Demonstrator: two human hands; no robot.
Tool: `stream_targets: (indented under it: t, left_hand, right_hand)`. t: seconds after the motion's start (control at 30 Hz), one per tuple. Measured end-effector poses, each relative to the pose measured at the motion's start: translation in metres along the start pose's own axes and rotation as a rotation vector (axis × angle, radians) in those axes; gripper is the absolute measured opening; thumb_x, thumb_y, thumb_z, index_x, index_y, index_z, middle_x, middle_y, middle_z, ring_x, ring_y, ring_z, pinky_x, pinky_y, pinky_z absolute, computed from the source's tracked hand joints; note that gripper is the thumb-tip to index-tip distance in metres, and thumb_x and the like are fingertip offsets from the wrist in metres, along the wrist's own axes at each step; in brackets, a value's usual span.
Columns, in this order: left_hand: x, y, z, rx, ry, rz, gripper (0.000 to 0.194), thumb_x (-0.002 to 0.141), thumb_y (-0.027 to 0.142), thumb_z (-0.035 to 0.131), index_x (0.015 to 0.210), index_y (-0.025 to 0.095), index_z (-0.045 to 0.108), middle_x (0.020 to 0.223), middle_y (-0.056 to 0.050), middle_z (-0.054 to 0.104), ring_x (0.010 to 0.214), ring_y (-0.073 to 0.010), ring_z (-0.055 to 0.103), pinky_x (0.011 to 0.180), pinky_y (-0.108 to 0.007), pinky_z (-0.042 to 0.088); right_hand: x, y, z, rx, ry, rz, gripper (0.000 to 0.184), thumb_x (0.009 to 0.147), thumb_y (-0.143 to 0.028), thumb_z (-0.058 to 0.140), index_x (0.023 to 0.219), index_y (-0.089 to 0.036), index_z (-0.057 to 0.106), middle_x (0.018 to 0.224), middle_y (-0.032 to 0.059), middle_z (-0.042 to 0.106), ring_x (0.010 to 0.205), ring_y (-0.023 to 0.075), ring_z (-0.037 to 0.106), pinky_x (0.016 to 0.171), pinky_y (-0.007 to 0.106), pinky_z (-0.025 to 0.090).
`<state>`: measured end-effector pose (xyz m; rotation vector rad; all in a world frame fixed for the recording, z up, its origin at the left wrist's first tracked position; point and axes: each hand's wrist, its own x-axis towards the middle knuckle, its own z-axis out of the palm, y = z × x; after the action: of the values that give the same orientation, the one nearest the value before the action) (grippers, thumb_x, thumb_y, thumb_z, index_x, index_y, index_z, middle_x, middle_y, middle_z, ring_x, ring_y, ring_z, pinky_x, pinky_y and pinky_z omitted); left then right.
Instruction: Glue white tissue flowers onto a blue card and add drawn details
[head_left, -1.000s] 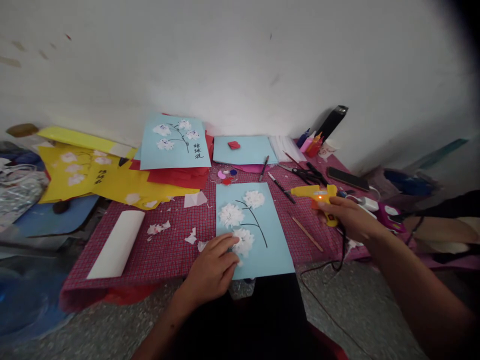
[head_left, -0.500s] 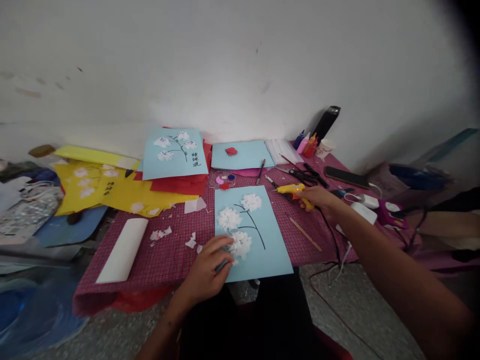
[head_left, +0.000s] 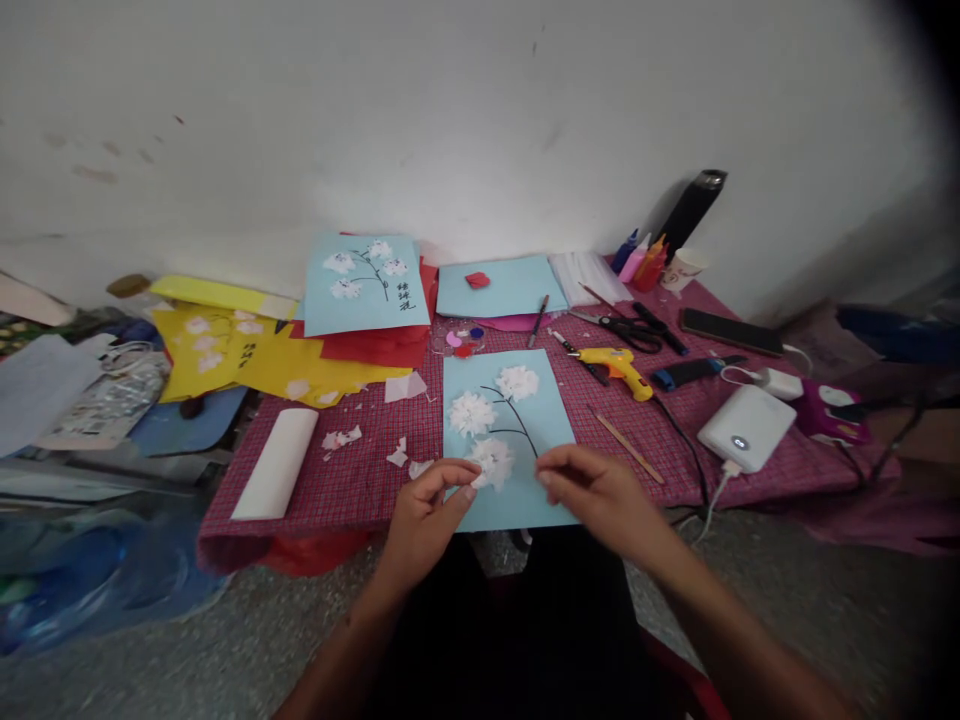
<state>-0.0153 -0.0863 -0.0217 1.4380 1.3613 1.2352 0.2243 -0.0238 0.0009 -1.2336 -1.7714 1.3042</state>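
A light blue sheet (head_left: 551,400) lies at the table's front edge, bearing a drawn dark stem (head_left: 512,408) and three ruffled white paper flowers. My left hand (head_left: 431,515) pinches the left edge of the lowest paper flower (head_left: 495,462) between thumb and forefinger. Over the sheet's right side, my right hand (head_left: 600,495) is loosely curled near the stem's lower end, its thumb and fingertips slightly apart with nothing visible between them. The yellow glue gun (head_left: 619,368) rests on the table beyond that hand, nozzle pointing left.
A finished-looking flower picture (head_left: 360,300) lies at the back left beside yellow paper (head_left: 300,370). White rolled paper (head_left: 277,465) and scraps (head_left: 397,452) are on the left. Scissors (head_left: 630,332), a wooden stick (head_left: 630,447), a phone (head_left: 731,332) and a white power bank (head_left: 746,428) lie right.
My right hand has let go of the glue gun, leaving it on the table, and has moved left over the blue sheet. My left hand stays at the lowest flower. The view has shifted slightly.
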Motion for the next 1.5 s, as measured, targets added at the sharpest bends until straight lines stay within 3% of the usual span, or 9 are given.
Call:
stream_targets:
  t: [0.13,0.2,0.27,0.37,0.53,0.7,0.87,1.0,1.5]
  left_hand:
    - [-0.008,0.003,0.009,0.004,-0.017,-0.002,0.009,0.090,0.021,0.062,0.093,0.020,0.070,0.098,-0.005,0.072,0.093,-0.0182,0.067,0.085,-0.032,0.053]
    - [-0.012,0.004,0.012,0.041,-0.015,0.035,0.010,0.090,0.018,0.061,0.093,0.020,0.070,0.096,-0.004,0.072,0.092,-0.0174,0.067,0.085,-0.031,0.052]
    - [-0.015,0.004,0.014,0.081,-0.011,0.087,0.011,0.089,0.015,0.060,0.092,0.021,0.070,0.096,-0.003,0.072,0.091,-0.0167,0.067,0.085,-0.030,0.052]
    - [-0.019,0.005,0.014,0.133,-0.016,0.130,0.012,0.089,0.014,0.060,0.091,0.021,0.070,0.093,-0.002,0.072,0.088,-0.0155,0.067,0.081,-0.029,0.052]
    - [-0.021,-0.001,0.013,0.196,-0.023,0.139,0.015,0.092,0.016,0.058,0.099,0.023,0.069,0.094,-0.002,0.073,0.087,-0.0155,0.068,0.080,-0.029,0.053]
    - [-0.019,-0.025,0.009,0.387,0.070,0.350,0.019,0.091,0.014,0.058,0.105,0.023,0.068,0.104,-0.006,0.071,0.100,-0.0210,0.065,0.090,-0.039,0.053]
    - [-0.012,-0.033,0.007,0.557,-0.068,0.480,0.021,0.090,0.015,0.058,0.106,0.023,0.068,0.125,-0.007,0.067,0.124,-0.0287,0.055,0.104,-0.051,0.046]
    - [-0.007,-0.030,0.007,0.617,-0.133,0.476,0.018,0.092,0.021,0.058,0.107,0.021,0.069,0.132,-0.009,0.063,0.130,-0.0307,0.050,0.108,-0.053,0.044]
    - [-0.007,-0.035,0.005,0.652,-0.119,0.451,0.017,0.091,0.026,0.059,0.103,0.019,0.070,0.130,-0.013,0.062,0.130,-0.0330,0.051,0.108,-0.053,0.044]
  right_hand:
    - [-0.017,-0.004,0.051,0.183,-0.079,0.025,0.015,0.085,-0.027,0.066,0.100,-0.023,0.066,0.081,-0.0017,0.064,0.067,0.0129,0.057,0.062,0.025,0.048]
    - [-0.016,-0.003,0.062,0.241,-0.082,0.010,0.030,0.081,-0.023,0.071,0.110,-0.024,0.063,0.091,-0.0012,0.065,0.072,0.0125,0.058,0.065,0.025,0.049]
    - [-0.015,-0.003,0.066,0.263,-0.092,0.011,0.030,0.081,-0.023,0.072,0.109,-0.024,0.063,0.092,-0.0010,0.065,0.072,0.0124,0.057,0.065,0.025,0.049]
    - [-0.016,-0.001,0.069,0.251,-0.087,0.065,0.013,0.086,-0.030,0.068,0.096,-0.022,0.067,0.079,-0.0018,0.062,0.066,0.0123,0.056,0.061,0.025,0.048]
    - [-0.015,0.001,0.062,0.224,-0.064,0.138,0.017,0.086,-0.038,0.066,0.087,-0.021,0.066,0.075,-0.0013,0.063,0.063,0.0136,0.058,0.058,0.026,0.049]
    - [0.003,0.001,0.040,-0.107,0.122,0.018,0.013,0.088,-0.033,0.063,0.085,-0.021,0.067,0.078,0.0015,0.064,0.072,0.0169,0.058,0.065,0.029,0.046]
    - [0.027,0.001,0.040,-0.361,0.136,-0.095,0.010,0.088,-0.025,0.059,0.081,-0.021,0.066,0.079,0.0029,0.063,0.072,0.0180,0.058,0.067,0.031,0.046]
    - [0.037,0.004,0.050,-0.488,0.122,-0.108,0.010,0.088,-0.024,0.059,0.080,-0.021,0.065,0.079,0.0027,0.062,0.072,0.0183,0.058,0.068,0.031,0.045]
    - [0.042,0.006,0.064,-0.695,0.150,-0.103,0.010,0.087,-0.024,0.058,0.079,-0.021,0.063,0.082,0.0044,0.063,0.075,0.0206,0.061,0.069,0.032,0.046]
